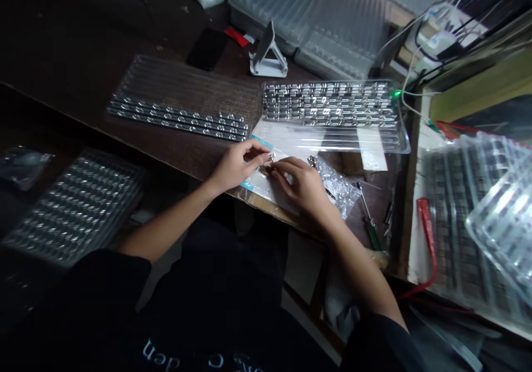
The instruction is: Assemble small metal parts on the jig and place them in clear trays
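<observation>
My left hand pinches a small shiny metal part between thumb and fingertips near the table's front edge. Close beside it, my right hand has its fingers drawn together at the same spot; what they hold is too small to make out. Under both hands lies a pale sheet with a blue border. To the right of my right hand rests a clear plastic bag of small metal pieces. Beyond the hands is a clear tray with rows of shiny metal parts.
A second clear tray is partly filled with dark strips. Behind stand a phone stand, a black phone and stacked clear trays. A green-handled screwdriver lies at right. More filled trays sit low at left.
</observation>
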Motion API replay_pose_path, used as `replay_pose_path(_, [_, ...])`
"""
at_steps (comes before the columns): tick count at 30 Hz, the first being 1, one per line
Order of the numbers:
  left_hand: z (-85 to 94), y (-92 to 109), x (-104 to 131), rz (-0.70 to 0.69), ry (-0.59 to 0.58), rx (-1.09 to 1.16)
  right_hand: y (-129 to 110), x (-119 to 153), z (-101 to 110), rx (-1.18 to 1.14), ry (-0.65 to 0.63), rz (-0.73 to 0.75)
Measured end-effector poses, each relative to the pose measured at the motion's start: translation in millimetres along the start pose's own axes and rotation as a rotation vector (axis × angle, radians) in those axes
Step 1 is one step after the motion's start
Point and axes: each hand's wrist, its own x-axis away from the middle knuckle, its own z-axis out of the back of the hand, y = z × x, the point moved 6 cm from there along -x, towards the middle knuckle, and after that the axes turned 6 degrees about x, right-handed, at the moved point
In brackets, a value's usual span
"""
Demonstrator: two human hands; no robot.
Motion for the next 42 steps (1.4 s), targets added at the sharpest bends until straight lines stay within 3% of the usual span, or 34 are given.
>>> replay_pose_path(4, [-1.2, 0.3, 0.8, -0.007, -0.053, 0.002, 5.5, -2.5, 9.2, -0.073, 0.129, -0.046])
replay_pose_path(12, [2.7, 1.0, 1.5, -0.05, -0.021, 0.002, 5.0, 0.5, 17.1, -0.112, 0.163, -0.052])
replay_pose_path(16, [-2.5, 2.6, 2.6, -0.031, -0.103, -0.044, 6.0, -0.2, 15.1, -0.161, 0.112, -0.078])
replay_pose_path(32, [-2.1, 5.0, 2.8, -0.018, -0.105, -0.076, 7.1, 1.1, 16.2, -0.249, 0.154, -0.088])
replay_pose_path(42, [2.4, 1.3, 1.7, -0.016, -0.083, 0.005, 3.9, 1.2, 16.7, -0.292, 0.088, -0.107])
